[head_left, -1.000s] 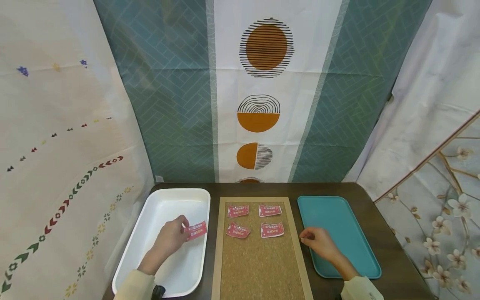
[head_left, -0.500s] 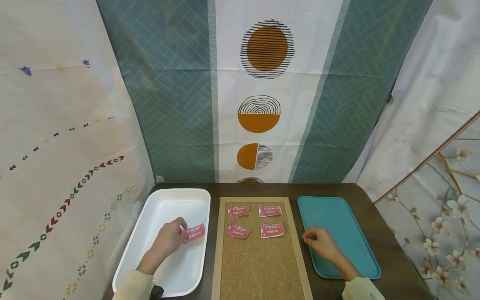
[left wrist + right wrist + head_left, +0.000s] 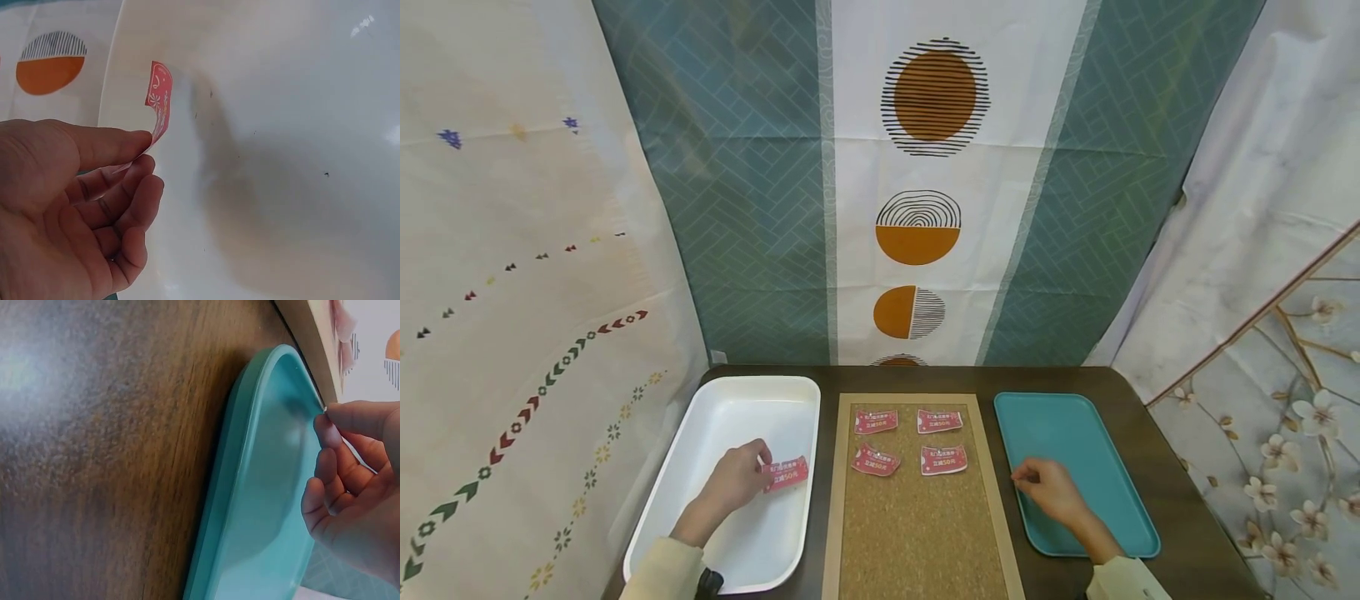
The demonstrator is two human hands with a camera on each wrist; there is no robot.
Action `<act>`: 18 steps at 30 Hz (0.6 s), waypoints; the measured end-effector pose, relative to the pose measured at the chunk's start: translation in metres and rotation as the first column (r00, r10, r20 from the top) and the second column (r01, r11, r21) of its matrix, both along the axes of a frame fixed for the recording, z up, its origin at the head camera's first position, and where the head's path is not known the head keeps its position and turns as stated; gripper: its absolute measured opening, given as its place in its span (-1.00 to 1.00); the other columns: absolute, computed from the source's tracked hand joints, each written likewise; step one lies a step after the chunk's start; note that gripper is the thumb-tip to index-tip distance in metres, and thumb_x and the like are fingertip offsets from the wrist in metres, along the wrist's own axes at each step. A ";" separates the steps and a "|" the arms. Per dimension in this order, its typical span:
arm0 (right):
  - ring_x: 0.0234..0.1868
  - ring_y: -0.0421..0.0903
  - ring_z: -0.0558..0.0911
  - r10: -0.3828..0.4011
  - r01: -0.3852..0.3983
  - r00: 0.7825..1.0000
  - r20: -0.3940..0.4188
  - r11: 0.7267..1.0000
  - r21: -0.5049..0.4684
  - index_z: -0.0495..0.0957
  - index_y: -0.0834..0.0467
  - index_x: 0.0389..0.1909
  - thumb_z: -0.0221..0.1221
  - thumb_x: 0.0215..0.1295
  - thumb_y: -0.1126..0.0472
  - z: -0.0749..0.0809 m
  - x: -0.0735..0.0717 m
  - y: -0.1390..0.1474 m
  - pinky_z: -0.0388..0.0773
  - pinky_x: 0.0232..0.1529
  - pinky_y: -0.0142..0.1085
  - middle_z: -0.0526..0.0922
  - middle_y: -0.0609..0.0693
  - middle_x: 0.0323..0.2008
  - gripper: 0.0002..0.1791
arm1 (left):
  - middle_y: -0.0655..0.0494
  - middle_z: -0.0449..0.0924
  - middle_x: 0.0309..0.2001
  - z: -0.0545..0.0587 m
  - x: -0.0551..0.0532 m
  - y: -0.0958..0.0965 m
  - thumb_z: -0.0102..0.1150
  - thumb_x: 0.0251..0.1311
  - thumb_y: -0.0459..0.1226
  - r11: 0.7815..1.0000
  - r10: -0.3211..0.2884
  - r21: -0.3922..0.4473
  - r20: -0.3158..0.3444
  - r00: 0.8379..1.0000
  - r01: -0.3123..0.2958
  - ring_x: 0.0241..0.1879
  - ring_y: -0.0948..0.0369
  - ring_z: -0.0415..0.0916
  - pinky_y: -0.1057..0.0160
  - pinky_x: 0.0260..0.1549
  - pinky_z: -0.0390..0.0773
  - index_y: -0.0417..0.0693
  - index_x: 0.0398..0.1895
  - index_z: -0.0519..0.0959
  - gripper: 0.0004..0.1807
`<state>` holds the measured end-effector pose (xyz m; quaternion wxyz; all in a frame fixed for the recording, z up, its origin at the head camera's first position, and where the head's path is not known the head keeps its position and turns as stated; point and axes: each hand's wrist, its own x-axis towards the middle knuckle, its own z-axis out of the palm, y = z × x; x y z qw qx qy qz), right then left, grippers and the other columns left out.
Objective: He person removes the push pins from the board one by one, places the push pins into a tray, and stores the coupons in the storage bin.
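Note:
My left hand (image 3: 732,479) pinches a red paper coupon (image 3: 786,474) between thumb and index finger, over the white tray (image 3: 811,392). In the left wrist view the coupon (image 3: 160,103) bends upward from the fingertips, and the other fingers curl loosely below. My right hand (image 3: 1051,492) is over the left rim of the teal tray (image 3: 1105,467). Its thumb and index fingertip press together on a tiny pale, pin-like thing (image 3: 325,410), mostly hidden by the fingers. Between the trays lies a cork board (image 3: 925,533) with several red coupons (image 3: 943,460) fixed near its top.
Everything stands on a dark wooden table (image 3: 1195,525). Patterned cloth (image 3: 752,208) hangs close behind the table's back edge, with more white cloth at both sides. The board's wooden frame (image 3: 1000,517) runs close beside the teal tray.
My left hand has drifted slightly left and lower with the coupon. The right hand has shifted a little to the right, away from the board. The coupons on the board have stayed put.

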<state>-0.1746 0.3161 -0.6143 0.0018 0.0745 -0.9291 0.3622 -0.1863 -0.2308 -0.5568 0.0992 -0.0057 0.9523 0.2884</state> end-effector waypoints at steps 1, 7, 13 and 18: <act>-0.33 -0.24 0.66 -0.001 0.001 1.000 -0.005 1.000 0.005 0.75 0.18 -0.35 0.38 0.23 0.42 0.000 0.000 0.001 0.59 -0.28 -0.29 0.76 -0.09 -0.40 -0.92 | 0.06 0.58 -0.44 -0.001 0.000 0.000 0.41 0.22 -0.38 1.000 0.001 -0.003 0.004 1.000 -0.001 -0.47 0.16 0.50 0.23 -0.49 0.53 -0.18 -0.13 0.59 -0.79; -0.32 -0.20 0.66 -0.025 0.025 1.000 -0.012 0.999 0.040 0.74 0.16 -0.37 0.39 0.22 0.41 0.000 0.000 0.003 0.59 -0.25 -0.26 0.76 -0.09 -0.41 -0.91 | 0.06 0.57 -0.44 -0.005 -0.002 -0.003 0.42 0.20 -0.38 1.000 -0.004 -0.003 0.013 1.000 0.004 -0.47 0.15 0.49 0.23 -0.48 0.52 -0.17 -0.16 0.59 -0.79; -0.31 -0.16 0.67 -0.014 0.016 1.000 -0.023 0.996 0.084 0.74 0.16 -0.37 0.40 0.20 0.41 0.000 0.001 0.007 0.61 -0.23 -0.23 0.77 -0.08 -0.39 -0.91 | 0.05 0.59 -0.41 -0.008 -0.003 -0.005 0.43 0.20 -0.36 1.000 -0.006 -0.018 0.037 0.999 0.007 -0.45 0.15 0.50 0.21 -0.46 0.55 -0.18 -0.14 0.59 -0.77; -0.34 -0.21 0.65 -0.010 0.013 0.999 -0.035 0.996 0.085 0.73 0.15 -0.40 0.39 0.17 0.44 0.000 0.000 0.008 0.60 -0.26 -0.26 0.75 -0.10 -0.43 -0.88 | 0.04 0.61 -0.38 -0.008 -0.004 -0.006 0.43 0.20 -0.35 1.000 -0.001 -0.027 0.058 0.998 0.002 -0.42 0.14 0.52 0.19 -0.44 0.56 -0.17 -0.13 0.60 -0.77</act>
